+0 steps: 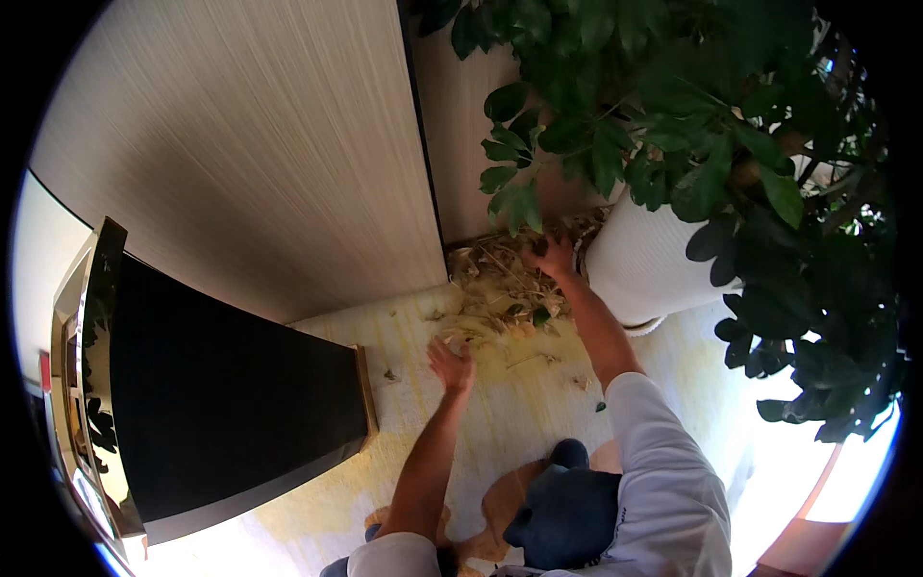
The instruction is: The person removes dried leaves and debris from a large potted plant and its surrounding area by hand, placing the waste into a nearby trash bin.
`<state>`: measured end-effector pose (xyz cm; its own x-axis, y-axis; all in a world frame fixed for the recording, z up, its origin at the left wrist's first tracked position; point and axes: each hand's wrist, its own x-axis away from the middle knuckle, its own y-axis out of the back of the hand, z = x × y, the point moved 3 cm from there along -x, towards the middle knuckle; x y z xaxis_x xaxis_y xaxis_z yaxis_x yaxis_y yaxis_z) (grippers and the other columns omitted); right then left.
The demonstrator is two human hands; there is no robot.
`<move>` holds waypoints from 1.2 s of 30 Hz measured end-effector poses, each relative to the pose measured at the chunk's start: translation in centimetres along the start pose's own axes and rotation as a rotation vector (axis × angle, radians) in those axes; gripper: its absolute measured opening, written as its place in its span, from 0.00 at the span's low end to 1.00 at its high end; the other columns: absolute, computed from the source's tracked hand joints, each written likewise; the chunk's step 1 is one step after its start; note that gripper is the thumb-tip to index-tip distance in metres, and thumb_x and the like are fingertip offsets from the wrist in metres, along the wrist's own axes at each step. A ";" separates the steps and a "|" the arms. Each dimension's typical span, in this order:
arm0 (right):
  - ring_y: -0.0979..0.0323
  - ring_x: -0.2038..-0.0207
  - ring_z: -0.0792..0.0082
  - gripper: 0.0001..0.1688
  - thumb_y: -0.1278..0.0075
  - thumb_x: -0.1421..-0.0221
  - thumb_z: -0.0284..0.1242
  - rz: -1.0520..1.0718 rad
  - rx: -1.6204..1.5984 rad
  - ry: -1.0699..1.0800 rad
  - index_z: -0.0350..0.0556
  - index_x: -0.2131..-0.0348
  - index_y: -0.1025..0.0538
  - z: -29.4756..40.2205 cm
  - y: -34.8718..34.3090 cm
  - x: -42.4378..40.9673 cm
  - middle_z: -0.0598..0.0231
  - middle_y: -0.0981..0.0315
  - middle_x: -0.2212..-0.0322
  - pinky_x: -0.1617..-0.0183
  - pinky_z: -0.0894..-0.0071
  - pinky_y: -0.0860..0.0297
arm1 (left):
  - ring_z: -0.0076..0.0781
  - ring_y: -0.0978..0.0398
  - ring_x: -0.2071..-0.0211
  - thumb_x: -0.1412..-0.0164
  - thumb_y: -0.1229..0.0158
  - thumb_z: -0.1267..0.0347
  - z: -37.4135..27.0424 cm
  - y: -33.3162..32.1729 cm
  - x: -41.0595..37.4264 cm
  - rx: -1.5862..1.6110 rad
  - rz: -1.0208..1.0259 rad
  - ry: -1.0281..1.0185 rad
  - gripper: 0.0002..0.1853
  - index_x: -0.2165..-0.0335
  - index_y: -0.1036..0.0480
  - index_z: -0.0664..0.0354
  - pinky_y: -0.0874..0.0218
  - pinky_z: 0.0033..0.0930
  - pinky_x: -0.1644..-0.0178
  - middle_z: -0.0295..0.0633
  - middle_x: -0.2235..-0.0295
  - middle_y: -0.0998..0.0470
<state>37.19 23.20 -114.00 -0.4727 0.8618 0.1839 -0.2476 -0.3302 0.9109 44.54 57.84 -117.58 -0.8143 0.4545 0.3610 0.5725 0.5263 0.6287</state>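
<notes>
A heap of dry brown leaves (497, 285) lies on the carpet in the corner between the wood-grain wall panel and a white ribbed plant pot (645, 252). My right hand (551, 258) reaches into the back of the heap beside the pot, fingers spread and bent among the leaves. Whether it grips any of them cannot be made out. My left hand (453, 366) is at the near left edge of the heap, fingers apart, with nothing seen in it. A few green leaves (541, 316) lie among the dry ones.
The pot's leafy green plant (649, 130) overhangs the upper right. A black cabinet (238, 389) with gold-coloured trim stands at left. The wood-grain panel (274, 159) rises behind. Loose leaf bits (580, 382) dot the patterned carpet (505, 418) near my knee (566, 512).
</notes>
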 end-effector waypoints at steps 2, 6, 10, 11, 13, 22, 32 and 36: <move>0.64 0.35 0.41 0.57 0.47 0.57 0.63 0.088 0.010 -0.035 0.59 0.36 0.48 1.1 -0.1 -0.6 0.47 0.65 0.36 0.35 0.44 0.54 | 0.59 0.63 0.35 0.39 0.51 0.52 -0.2 -1.4 1.0 0.127 -0.015 0.029 0.43 0.37 0.60 0.63 0.67 0.59 0.36 0.61 0.37 0.60; 0.63 0.35 0.42 0.52 0.45 0.54 0.55 0.102 -0.051 -0.089 0.60 0.37 0.46 -1.1 -0.7 -1.1 0.48 0.63 0.36 0.34 0.44 0.55 | 0.58 0.57 0.37 0.39 0.48 0.54 -3.8 -2.0 2.3 0.301 0.047 0.141 0.43 0.37 0.60 0.62 0.56 0.55 0.38 0.58 0.37 0.59; 0.59 0.36 0.44 0.43 0.44 0.52 0.43 0.118 -0.065 0.004 0.57 0.39 0.41 0.9 -2.6 2.9 0.49 0.56 0.38 0.35 0.47 0.49 | 0.56 0.55 0.37 0.40 0.46 0.53 -4.5 -1.6 1.9 0.415 0.104 0.314 0.45 0.36 0.62 0.58 0.51 0.51 0.38 0.54 0.36 0.63; 0.57 0.36 0.45 0.41 0.45 0.51 0.40 0.130 -0.065 0.042 0.56 0.40 0.40 1.2 -2.7 4.0 0.49 0.55 0.38 0.35 0.48 0.47 | 0.56 0.55 0.37 0.40 0.46 0.53 -4.7 -1.6 1.8 0.392 0.108 0.330 0.45 0.36 0.62 0.57 0.50 0.51 0.39 0.53 0.37 0.63; 0.53 0.38 0.47 0.37 0.46 0.49 0.38 0.127 -0.073 0.100 0.54 0.41 0.38 1.1 -2.7 6.0 0.51 0.52 0.39 0.37 0.51 0.43 | 0.57 0.53 0.38 0.40 0.46 0.52 -5.4 -1.9 1.6 0.346 0.125 0.348 0.46 0.36 0.63 0.55 0.49 0.51 0.39 0.53 0.37 0.62; 0.33 0.50 0.50 0.31 0.52 0.43 0.45 -0.003 -0.264 0.378 0.51 0.45 0.34 3.9 -0.2 13.9 0.52 0.42 0.45 0.43 0.53 0.39 | 0.54 0.48 0.41 0.41 0.43 0.55 -4.7 -2.7 0.2 0.516 0.155 0.367 0.47 0.36 0.63 0.57 0.43 0.53 0.43 0.53 0.40 0.54; 0.53 0.38 0.41 0.38 0.54 0.44 0.53 0.073 0.285 0.515 0.56 0.40 0.39 9.2 -3.2 -0.7 0.49 0.53 0.38 0.39 0.37 0.48 | 0.55 0.45 0.42 0.40 0.45 0.61 -3.6 -1.6 3.9 0.355 -0.071 0.204 0.37 0.39 0.53 0.63 0.44 0.49 0.43 0.56 0.42 0.48; 0.58 0.36 0.44 0.43 0.56 0.44 0.54 0.284 0.420 0.395 0.60 0.36 0.48 8.7 -4.3 -1.0 0.52 0.61 0.36 0.34 0.43 0.52 | 0.55 0.45 0.42 0.41 0.44 0.58 -2.2 -1.6 8.1 0.364 -0.012 0.553 0.40 0.39 0.54 0.60 0.45 0.52 0.43 0.55 0.42 0.51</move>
<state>46.11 27.13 -114.90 -0.7671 0.5295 0.3622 0.2473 -0.2770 0.9285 36.82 59.09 -114.19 -0.6945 0.0623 0.7167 0.4802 0.7821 0.3973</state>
